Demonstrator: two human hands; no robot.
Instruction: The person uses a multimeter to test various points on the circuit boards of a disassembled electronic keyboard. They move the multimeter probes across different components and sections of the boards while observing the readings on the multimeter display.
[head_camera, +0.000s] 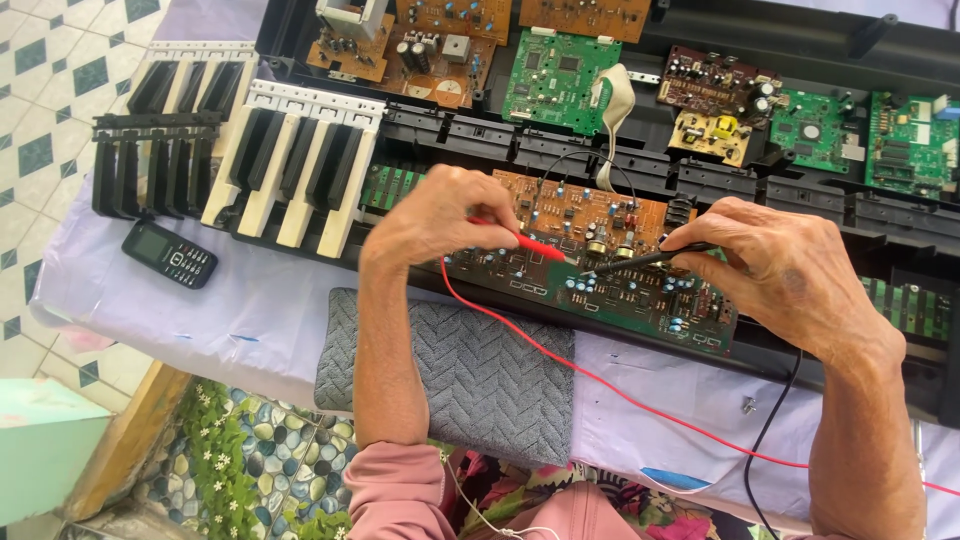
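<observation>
Head view: a long circuit board (600, 260), orange-brown above, dark green below and studded with small capacitors, lies on the opened black keyboard chassis (800, 60). The left hand (440, 215) pinches a red probe (535, 246), the right hand (780, 265) a black probe (640, 262); both tips touch mid-board. Loose key sections (290, 175) lie left.

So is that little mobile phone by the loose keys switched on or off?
Cannot tell for sure. The mobile phone lies face up on the cloth, and its small screen looks dim grey-green with nothing readable, so it may be off or idle.
</observation>
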